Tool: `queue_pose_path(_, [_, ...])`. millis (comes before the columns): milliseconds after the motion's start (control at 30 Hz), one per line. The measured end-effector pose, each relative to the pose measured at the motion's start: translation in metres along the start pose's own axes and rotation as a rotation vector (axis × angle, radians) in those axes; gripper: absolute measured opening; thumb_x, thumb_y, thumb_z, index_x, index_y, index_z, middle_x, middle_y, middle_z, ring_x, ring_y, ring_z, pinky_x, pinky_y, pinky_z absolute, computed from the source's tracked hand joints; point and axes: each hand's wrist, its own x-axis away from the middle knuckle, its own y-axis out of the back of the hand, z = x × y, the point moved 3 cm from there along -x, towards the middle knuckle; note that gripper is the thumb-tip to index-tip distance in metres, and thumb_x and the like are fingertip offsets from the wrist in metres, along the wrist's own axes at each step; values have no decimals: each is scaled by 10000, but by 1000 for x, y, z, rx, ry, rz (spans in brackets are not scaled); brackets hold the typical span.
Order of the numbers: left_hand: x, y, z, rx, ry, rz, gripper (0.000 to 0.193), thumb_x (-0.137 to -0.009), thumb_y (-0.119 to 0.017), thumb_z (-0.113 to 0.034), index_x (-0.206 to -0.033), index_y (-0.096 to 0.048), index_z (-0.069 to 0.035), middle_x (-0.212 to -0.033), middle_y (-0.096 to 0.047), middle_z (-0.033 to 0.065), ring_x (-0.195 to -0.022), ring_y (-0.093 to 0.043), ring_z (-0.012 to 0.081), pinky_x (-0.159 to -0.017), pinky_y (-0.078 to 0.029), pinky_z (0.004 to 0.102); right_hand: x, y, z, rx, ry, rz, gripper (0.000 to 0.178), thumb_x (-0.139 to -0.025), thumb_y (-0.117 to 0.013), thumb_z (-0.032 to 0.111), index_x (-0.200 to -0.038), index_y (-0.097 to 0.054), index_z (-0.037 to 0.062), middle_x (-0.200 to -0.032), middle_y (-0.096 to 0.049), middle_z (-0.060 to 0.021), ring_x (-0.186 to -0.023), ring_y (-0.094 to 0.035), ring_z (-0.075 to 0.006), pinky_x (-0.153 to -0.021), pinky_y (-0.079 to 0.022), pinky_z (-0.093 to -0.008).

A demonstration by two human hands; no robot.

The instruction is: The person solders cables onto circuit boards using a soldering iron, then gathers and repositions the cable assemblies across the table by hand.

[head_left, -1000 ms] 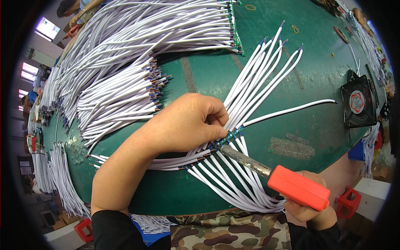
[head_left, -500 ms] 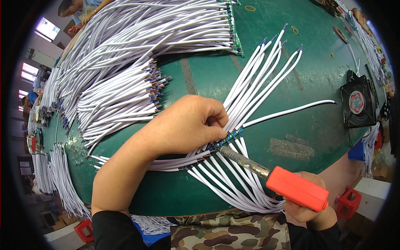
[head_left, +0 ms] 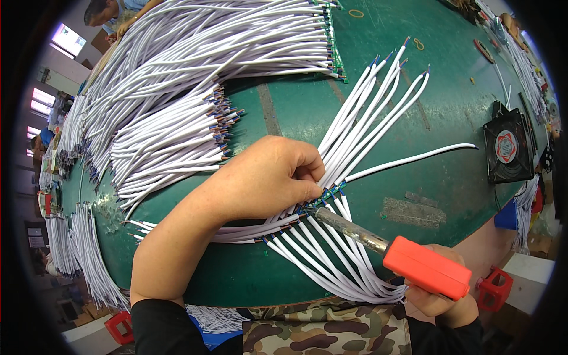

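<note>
Over a narrow green circuit board strip (head_left: 335,189), my left hand (head_left: 278,177) is closed in a pinch. Its fingertips hide whatever is between them. White cables (head_left: 361,133) with blue and brown wire ends fan out from the strip toward the far side, and more white cables (head_left: 316,254) curve from it toward me. My right hand (head_left: 435,302) is wrapped round the red handle of a soldering iron (head_left: 426,267). The iron's metal barrel points up and left, its tip at the strip just beside my left fingers.
Large stacks of white cables (head_left: 171,53) and a shorter bundle (head_left: 168,139) lie at the far left of the green table (head_left: 461,77). A black fan (head_left: 507,145) stands at the right edge. Rubber bands (head_left: 418,44) lie on the far side. Another person (head_left: 109,13) sits at the far left.
The soldering iron and my right hand have shifted slightly to the right, with the tip still beside the strip. My left hand stays almost where it was.
</note>
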Motion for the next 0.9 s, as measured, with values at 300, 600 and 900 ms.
queue_pose_path(300, [0,-1,1,-8,-5,4,122,-804,-739,-61,-874,-666,6,-694,-639,60,-633,-546,95,-597,-457,275,-2,-1,1,-7,-34,43,174,-656,-633,39,-824,-678,51,-791,-690,-62,-702,-679,-246,-633,-553,-335])
queue_pose_path(600, [0,-1,0,6,9,0,122,-803,-740,-55,-874,-664,8,-701,-646,60,-639,-551,94,-604,-464,275,-2,-2,0,-21,-26,34,184,-668,-634,26,-845,-685,43,-781,-679,-75,-693,-672,-259,-615,-541,-337])
queue_pose_path(900, [0,-1,0,-25,-17,-12,129,-790,-741,-53,-877,-668,9,-712,-657,78,-643,-571,111,-615,-473,283,-3,-5,0,-51,-2,-6,154,-692,-650,59,-842,-682,39,-780,-675,-80,-681,-662,-267,-609,-535,-343])
